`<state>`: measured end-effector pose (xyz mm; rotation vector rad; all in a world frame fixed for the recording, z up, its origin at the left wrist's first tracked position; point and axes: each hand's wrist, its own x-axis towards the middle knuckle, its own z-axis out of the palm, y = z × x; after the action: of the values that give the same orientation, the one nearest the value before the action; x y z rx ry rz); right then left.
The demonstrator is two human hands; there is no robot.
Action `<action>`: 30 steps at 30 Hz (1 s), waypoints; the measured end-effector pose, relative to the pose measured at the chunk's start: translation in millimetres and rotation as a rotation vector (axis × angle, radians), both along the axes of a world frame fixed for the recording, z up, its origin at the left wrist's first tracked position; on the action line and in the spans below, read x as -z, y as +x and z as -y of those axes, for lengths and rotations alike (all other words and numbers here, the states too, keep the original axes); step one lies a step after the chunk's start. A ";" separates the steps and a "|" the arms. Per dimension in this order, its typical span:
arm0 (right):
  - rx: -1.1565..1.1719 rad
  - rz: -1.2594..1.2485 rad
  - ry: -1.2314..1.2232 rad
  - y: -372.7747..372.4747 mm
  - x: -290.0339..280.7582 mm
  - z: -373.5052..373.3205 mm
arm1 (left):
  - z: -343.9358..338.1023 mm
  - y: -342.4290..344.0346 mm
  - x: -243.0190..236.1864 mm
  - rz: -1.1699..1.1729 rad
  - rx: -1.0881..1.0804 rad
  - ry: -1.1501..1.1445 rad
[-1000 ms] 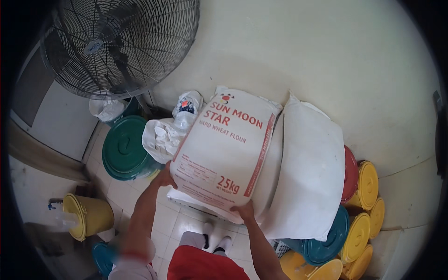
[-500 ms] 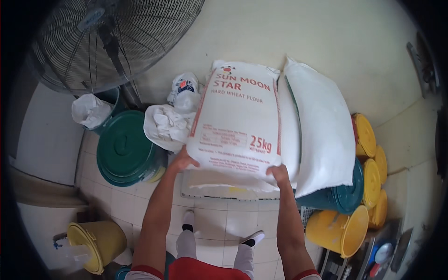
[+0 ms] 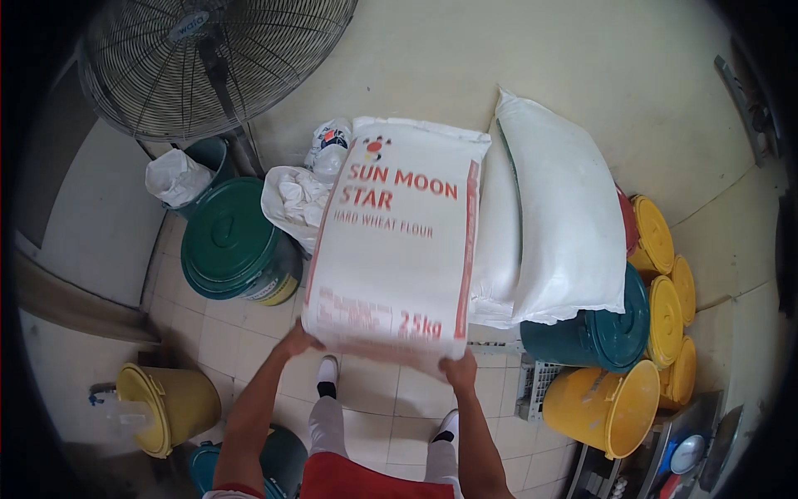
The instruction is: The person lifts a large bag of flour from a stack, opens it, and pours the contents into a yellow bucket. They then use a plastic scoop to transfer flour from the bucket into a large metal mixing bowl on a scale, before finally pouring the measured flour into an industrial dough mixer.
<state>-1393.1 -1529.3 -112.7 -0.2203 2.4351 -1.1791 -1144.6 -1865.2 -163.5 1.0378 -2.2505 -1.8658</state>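
A big white flour sack (image 3: 386, 258) with red print fills the middle of the view, tilted with its lower end toward me. My left hand (image 3: 299, 338) grips its near left corner, the fingers partly hidden beneath the edge. At the near right corner my right hand (image 3: 459, 370) is closed on the same sack. Just right of it, two more plump white sacks lean near the wall; the outer one (image 3: 565, 208) overlaps the inner one (image 3: 497, 241). The print along the held sack's near end is blurred.
A large fan (image 3: 216, 62) stands at back left, above a green lidded bin (image 3: 229, 237) and an open sack of white cloth-like material (image 3: 293, 200). Yellow buckets (image 3: 594, 412) and a dark green bin (image 3: 615, 320) line the right. Another yellow bucket (image 3: 170, 407) stands at near left.
Both hands have drawn the flour sack toward me and slightly left, off the place beside the other sacks. More of the inner white sack now shows.
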 end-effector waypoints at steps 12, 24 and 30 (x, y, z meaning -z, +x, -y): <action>-0.010 -0.089 0.386 101.8 172.5 -133.8 | 94.2 -153.9 2.0 -0.223 -0.696 -0.098; -0.171 -0.241 0.197 73.0 250.5 72.5 | -46.8 -117.7 283.0 0.015 -0.563 -0.097; -0.074 -0.012 -0.394 34.0 283.6 78.2 | 95.7 45.7 422.2 0.479 0.064 -0.228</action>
<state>-1359.1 -1607.5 -396.3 -0.4301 2.1613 -1.6171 -1098.9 -1960.9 -585.7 1.5138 -2.6931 -1.4445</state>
